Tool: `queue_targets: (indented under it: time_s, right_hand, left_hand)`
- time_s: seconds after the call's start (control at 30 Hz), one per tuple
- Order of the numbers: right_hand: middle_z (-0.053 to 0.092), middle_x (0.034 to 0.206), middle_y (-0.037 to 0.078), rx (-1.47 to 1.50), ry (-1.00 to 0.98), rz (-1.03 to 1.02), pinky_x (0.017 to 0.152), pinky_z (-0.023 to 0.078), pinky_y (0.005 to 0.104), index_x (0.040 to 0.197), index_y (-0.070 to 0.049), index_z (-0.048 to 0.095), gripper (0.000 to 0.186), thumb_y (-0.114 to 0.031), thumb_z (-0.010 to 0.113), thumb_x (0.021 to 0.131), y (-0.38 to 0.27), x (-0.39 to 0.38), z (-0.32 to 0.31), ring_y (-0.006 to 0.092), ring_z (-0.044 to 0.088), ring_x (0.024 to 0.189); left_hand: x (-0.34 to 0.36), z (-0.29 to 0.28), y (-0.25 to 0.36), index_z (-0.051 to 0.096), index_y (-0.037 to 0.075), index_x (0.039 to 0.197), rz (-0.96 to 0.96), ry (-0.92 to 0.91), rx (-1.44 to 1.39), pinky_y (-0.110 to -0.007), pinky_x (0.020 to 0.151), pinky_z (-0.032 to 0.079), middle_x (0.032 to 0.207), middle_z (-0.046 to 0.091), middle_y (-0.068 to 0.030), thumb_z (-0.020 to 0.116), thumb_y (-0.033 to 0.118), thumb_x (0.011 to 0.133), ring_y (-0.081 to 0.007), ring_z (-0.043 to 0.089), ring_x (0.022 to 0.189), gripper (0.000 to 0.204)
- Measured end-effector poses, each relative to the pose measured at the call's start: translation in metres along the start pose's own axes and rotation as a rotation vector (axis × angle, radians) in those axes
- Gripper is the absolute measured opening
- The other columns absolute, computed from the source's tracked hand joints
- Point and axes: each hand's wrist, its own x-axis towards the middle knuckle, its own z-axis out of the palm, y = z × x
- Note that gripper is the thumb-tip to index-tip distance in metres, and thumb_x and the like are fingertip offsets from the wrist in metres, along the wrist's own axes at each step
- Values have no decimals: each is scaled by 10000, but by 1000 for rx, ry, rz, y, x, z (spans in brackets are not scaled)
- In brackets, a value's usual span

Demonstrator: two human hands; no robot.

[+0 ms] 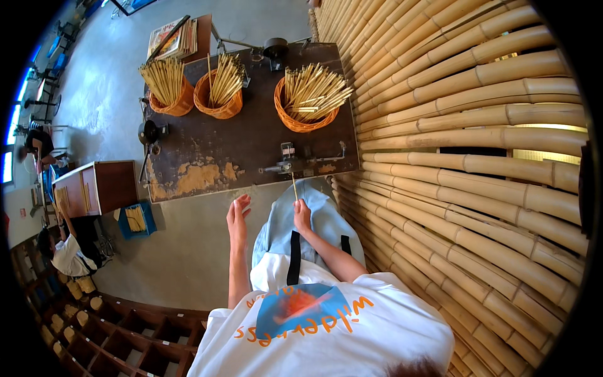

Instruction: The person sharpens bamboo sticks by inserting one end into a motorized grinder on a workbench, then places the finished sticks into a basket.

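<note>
My right hand (303,217) is closed around a thin bamboo stick (294,187). The far end of that stick reaches a small metal fixture (287,166) mounted at the table's front edge; whether it sits inside cannot be made out. My left hand (237,218) is raised just off the same edge, fingers apart, with nothing in it. On the dark worn table (251,141), a round wicker basket (306,125) full of sticks stands at the back right. Two more wicker baskets, a middle one (218,110) and a left one (173,105), also hold upright sticks.
A wall of bamboo poles (465,135) rises close on the right. Black lamps (275,49) and a stack of papers (173,41) occupy the table's far side. Left are a wooden cabinet (113,182), a blue crate (146,213) and a co-worker (72,254). Wooden cubbyholes (125,342) lie lower left.
</note>
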Motion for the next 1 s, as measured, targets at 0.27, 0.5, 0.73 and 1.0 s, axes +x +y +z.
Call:
queue_targets:
  time_s: [0.27, 0.5, 0.73, 1.0]
  right_hand:
    - [541, 650, 107, 33, -2, 70, 577, 437, 382, 888, -42, 559, 272, -248, 438, 1017, -10, -6, 3, 239, 544, 597]
    - [560, 668, 126, 6, -1, 109, 592, 441, 403, 889, -41, 553, 270, -241, 425, 1017, -7, -7, 3, 277, 550, 609]
    - [580, 717, 148, -6, 30, 6, 629, 456, 411, 900, -42, 553, 257, -226, 418, 1016, -4, -7, 11, 312, 563, 650]
    - [585, 630, 60, 94, -106, 137, 558, 479, 334, 897, -58, 583, 275, -259, 431, 1009, 29, 7, 22, 169, 566, 541]
  left_hand:
    - [-17, -26, -29, 586, 13, 1243, -72, 58, 23, -366, 973, 460, 1183, 628, -112, 379, 414, 1039, -200, 567, 1146, 496]
    - [-10, -22, -28, 581, 12, 1250, -101, 54, 11, -369, 981, 458, 1197, 620, -114, 375, 418, 1039, -204, 562, 1154, 501]
    - [-21, -11, 4, 565, 3, 1265, 9, -21, -47, -369, 982, 457, 1200, 617, -120, 357, 403, 1046, -211, 560, 1158, 502]
    - [-44, -51, -40, 595, 35, 1234, -56, -69, 56, -349, 934, 457, 1157, 638, -96, 400, 441, 1027, -191, 572, 1122, 497]
